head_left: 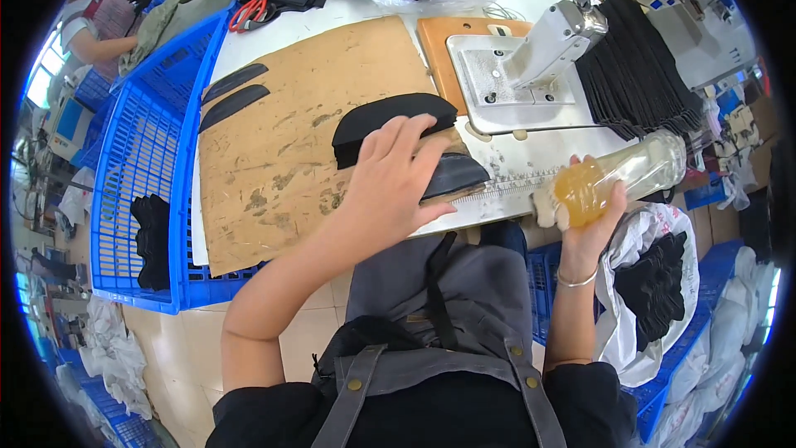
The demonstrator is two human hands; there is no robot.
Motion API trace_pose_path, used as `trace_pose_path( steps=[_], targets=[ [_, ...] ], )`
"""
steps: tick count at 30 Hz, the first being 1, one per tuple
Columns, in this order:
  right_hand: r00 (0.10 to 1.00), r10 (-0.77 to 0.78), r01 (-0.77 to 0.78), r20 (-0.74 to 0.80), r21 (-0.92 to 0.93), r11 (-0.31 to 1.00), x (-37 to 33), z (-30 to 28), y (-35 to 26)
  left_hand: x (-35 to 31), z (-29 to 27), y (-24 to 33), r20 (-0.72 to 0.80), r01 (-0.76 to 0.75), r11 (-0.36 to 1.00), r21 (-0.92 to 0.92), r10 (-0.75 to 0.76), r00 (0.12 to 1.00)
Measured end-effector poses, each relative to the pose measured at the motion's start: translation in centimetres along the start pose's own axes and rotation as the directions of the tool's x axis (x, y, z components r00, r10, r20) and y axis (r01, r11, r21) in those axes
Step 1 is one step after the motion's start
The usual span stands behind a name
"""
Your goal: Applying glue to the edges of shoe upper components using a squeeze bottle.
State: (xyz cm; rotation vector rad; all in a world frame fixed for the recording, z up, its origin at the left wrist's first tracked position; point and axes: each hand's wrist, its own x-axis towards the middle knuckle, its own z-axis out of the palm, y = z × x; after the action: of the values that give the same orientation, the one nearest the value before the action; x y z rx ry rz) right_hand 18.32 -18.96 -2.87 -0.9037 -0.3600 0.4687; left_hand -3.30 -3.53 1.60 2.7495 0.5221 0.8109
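My right hand (599, 214) is wrapped round a clear glass bottle (643, 168) tipped on its side, with amber liquid gathered toward its pale, cloth-like mouth end. That end points left, over the table's front edge. My left hand (390, 174) reaches across the cardboard sheet (282, 124), fingers spread, the fingertips on a curved stack of black fabric pieces (406, 105). Beside the thumb and under the palm lies a dark, shiny curved piece (454, 176). Two more dark curved strips (235, 108) rest on the cardboard's left side.
A sewing machine (547, 50) stands at the back right, near a pile of black fabric (634, 66). Blue crates (137, 166) stand left. Red-handled scissors (249, 14) lie behind the cardboard. A white sack (618, 315) holds black pieces at right. Another person (104, 41) works far left.
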Motion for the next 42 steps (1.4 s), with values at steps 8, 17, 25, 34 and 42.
trace_pose_path(
  steps=[8,17,25,34,42],
  targets=[
    [0.983,0.109,-0.119,0.149,0.058,0.991,-1.3,-0.3,0.2,2.0,0.2,-1.4,0.182,0.042,0.997,-0.061,-0.031,0.983],
    [0.853,0.201,-0.319,0.482,0.176,0.931,-3.0,2.9,0.7,1.5,0.8,-1.7,0.118,0.056,0.983,-0.173,-0.036,0.992],
    [0.828,0.246,-0.307,0.503,0.041,0.951,-3.7,5.6,2.6,1.1,0.5,-2.6,0.105,0.181,0.939,-0.291,-0.157,0.982],
    [0.824,0.259,-0.351,0.505,0.095,0.932,-4.0,5.0,2.4,-3.1,-11.4,-11.4,-0.451,0.313,0.820,-0.479,-0.536,0.714],
    [0.786,0.250,-0.372,0.566,0.109,0.922,-4.6,5.5,1.8,-8.1,-8.5,-18.1,-0.441,0.342,0.792,0.506,-0.103,0.891]
  ],
)
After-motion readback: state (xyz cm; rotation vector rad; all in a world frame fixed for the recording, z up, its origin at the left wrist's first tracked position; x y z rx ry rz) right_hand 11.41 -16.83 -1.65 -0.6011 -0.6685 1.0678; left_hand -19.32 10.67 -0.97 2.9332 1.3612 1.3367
